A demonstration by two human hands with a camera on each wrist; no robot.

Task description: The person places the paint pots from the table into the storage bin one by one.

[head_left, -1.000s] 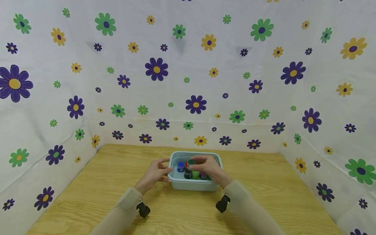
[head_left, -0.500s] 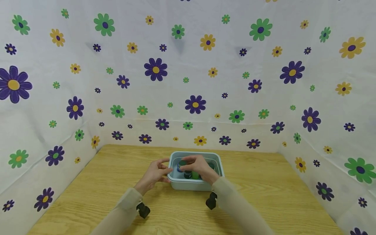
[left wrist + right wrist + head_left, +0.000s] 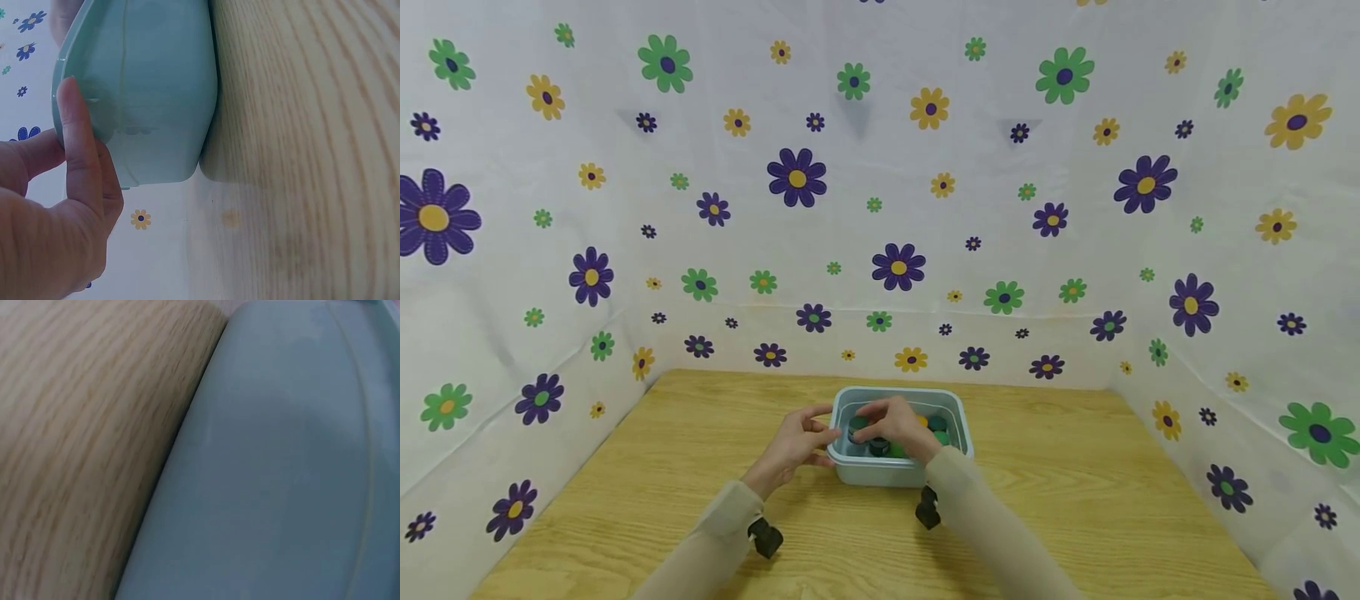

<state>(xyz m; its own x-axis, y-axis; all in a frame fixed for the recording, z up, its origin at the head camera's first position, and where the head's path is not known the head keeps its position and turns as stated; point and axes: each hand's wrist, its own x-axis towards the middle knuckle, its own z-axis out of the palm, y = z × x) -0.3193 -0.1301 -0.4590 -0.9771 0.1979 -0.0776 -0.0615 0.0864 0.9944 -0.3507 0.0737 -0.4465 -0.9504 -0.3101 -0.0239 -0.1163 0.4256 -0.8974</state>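
A pale blue plastic tub [image 3: 891,473] stands on the wooden table with several small lidded jars inside. My left hand [image 3: 795,442] holds the tub's left end, thumb at the rim; in the left wrist view that hand [image 3: 62,212] has fingers against the outer wall [image 3: 162,94]. Over the tub's left part, my right hand [image 3: 895,427] pinches a small jar with a dark green lid [image 3: 857,423]. Whether this jar touches the tub floor or another jar, I cannot tell. A dark jar [image 3: 878,447] sits beside it. The right wrist view catches only tub wall [image 3: 269,456] and table.
At the tub's right side are an orange lid [image 3: 922,421], a dark teal lid [image 3: 937,423] and a green lid [image 3: 941,437]. A light green jar [image 3: 897,451] lies partly under my right hand. Flower-printed sheets [image 3: 880,233] enclose the wooden table [image 3: 1075,492].
My right hand has moved left inside the tub, carrying the dark green-lidded jar to where a blue jar showed. Lids on the right have come into view. My left hand stays put.
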